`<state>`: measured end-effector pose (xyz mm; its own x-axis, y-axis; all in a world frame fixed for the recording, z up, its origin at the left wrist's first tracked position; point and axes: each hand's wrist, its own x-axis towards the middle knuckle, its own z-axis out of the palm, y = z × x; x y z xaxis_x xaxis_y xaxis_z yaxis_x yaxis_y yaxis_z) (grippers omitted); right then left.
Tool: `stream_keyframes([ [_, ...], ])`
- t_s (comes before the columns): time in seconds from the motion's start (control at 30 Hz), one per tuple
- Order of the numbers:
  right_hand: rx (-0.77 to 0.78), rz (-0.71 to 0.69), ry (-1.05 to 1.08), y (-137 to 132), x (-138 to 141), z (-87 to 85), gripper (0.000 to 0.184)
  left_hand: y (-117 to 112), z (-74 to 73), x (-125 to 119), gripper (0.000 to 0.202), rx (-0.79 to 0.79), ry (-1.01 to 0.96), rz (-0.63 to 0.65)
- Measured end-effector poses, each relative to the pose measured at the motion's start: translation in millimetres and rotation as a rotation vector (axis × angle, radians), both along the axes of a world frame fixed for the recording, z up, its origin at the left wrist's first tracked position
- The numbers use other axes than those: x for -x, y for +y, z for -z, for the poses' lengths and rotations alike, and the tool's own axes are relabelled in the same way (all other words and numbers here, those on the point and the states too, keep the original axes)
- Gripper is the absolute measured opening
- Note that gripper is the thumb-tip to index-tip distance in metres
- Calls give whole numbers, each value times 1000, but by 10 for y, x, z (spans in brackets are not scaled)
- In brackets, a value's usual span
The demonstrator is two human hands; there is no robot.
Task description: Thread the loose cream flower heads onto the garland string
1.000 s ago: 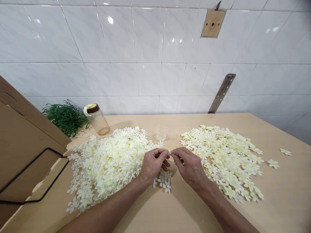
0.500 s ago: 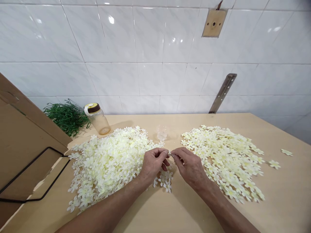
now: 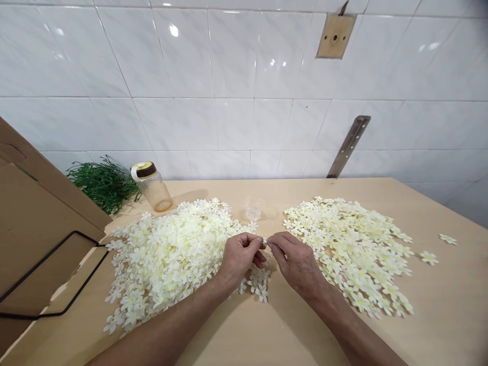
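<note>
My left hand (image 3: 240, 256) and my right hand (image 3: 295, 260) meet at their fingertips over the wooden table (image 3: 244, 335), both pinching one small cream fabric flower (image 3: 265, 240) between them. A big pile of cream flowers (image 3: 171, 254) lies to the left of my hands. A flatter pile of flowers (image 3: 351, 249) spreads out to the right. A few loose flowers (image 3: 259, 284) lie under my left hand.
A small clear cup (image 3: 253, 208) stands behind my hands. An amber bottle with a brown cap (image 3: 152, 187) and a bunch of green stems (image 3: 102, 184) are at the back left. A cardboard box with a black strap (image 3: 34, 239) fills the left edge. Stray flowers (image 3: 429, 257) lie far right.
</note>
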<state>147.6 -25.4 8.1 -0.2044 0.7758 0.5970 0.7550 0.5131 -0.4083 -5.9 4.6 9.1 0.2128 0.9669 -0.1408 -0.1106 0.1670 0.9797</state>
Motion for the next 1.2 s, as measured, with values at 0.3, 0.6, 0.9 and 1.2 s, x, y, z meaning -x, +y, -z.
stream_keyframes([
  [0.3, -19, 14, -11, 1, 9, 12, 18, 9, -37, -9, 15, 75, -31, 9],
  [0.6, -34, -8, -18, 0, 15, 0, 19, 17, -33, 19, 17, 103, -11, 51],
  [0.9, 12, -3, 97, -7, 30, -18, 18, 32, 16, 13, 19, -4, 44, 16],
  [1.2, 157, 177, 278, -13, 48, -53, 20, -11, 26, 42, 24, -195, 210, -55],
])
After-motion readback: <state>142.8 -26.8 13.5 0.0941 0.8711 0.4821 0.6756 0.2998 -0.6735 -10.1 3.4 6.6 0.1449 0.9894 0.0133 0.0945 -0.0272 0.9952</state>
